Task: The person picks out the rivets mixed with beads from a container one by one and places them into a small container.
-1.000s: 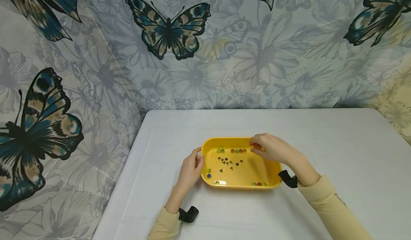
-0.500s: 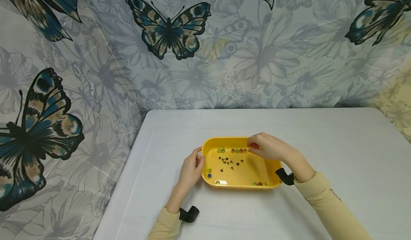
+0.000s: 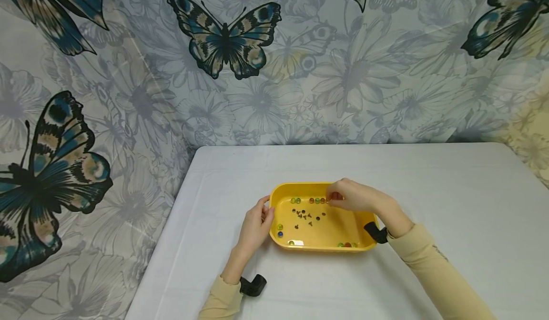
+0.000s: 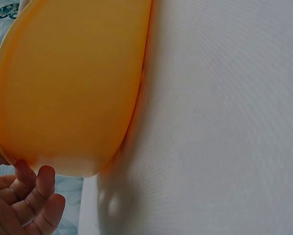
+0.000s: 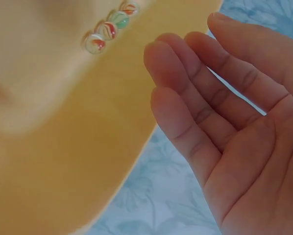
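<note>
Leftward along the far wall of the yellow tray (image 3: pixel 332 227), the right hand (image 3: pixel 359 196) has slid a little since a second ago, while the left hand (image 3: pixel 254 225) stays at the tray's left end. Right fingers are loosely bent and parted — the right wrist view shows nothing held in them — and their tips hover just beside the end of a close row of four marbles (image 3: pixel 317 200), three with red swirls and one green. Left thumb and fingers grip the tray's rim, the others curled by its outer wall.

Also by the far wall, further left, sits a pair of yellow-green marbles (image 3: pixel 293 200). Near the left wall lie another yellow-green marble (image 3: pixel 280 226) and a blue marble (image 3: pixel 280 234); more marbles (image 3: pixel 347 245) rest along the near wall. Small dark bits (image 3: pixel 303 211) scatter mid-tray, too tiny to identify. Tray and forearms are over a white-covered table (image 3: pixel 437 182) — butterfly wallpaper (image 3: pixel 225 39) behind.
</note>
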`<state>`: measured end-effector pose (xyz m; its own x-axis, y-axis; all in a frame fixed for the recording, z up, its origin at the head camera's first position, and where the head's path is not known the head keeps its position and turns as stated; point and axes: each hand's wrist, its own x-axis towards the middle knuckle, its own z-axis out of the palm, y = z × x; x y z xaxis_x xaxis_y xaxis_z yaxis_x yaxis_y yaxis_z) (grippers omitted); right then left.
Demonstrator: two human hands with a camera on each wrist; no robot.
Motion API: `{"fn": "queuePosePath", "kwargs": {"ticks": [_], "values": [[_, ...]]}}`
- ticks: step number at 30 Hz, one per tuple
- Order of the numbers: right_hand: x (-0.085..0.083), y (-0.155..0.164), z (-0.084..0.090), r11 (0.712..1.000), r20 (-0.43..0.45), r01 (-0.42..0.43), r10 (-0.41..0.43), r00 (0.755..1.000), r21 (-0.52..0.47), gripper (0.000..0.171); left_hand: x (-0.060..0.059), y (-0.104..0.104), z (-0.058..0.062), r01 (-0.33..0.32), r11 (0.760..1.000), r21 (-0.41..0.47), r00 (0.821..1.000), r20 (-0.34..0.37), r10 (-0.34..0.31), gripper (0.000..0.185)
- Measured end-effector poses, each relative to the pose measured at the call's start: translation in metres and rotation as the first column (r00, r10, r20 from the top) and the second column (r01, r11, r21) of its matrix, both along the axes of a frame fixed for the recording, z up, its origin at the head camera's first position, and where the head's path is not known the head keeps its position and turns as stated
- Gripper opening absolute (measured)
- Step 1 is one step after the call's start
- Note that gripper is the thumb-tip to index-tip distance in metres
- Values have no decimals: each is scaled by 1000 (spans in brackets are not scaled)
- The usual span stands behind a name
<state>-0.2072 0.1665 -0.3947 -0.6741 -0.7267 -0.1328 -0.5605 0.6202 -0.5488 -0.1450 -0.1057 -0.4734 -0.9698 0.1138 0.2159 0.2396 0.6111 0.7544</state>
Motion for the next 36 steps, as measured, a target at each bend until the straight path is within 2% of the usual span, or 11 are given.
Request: {"fn": "queuePosePath", "kwargs": {"ticks": [19,36], "values": [[-7,-9,-12,997,75,-68,65,995,31,9,0,1,1,1,1000,-3,1000,-1,-1,36],[-15,-13,-23,995,131,-85,78,988,44,4,1,1,3,2,1000,3,1000,-3,-2,36]]}}
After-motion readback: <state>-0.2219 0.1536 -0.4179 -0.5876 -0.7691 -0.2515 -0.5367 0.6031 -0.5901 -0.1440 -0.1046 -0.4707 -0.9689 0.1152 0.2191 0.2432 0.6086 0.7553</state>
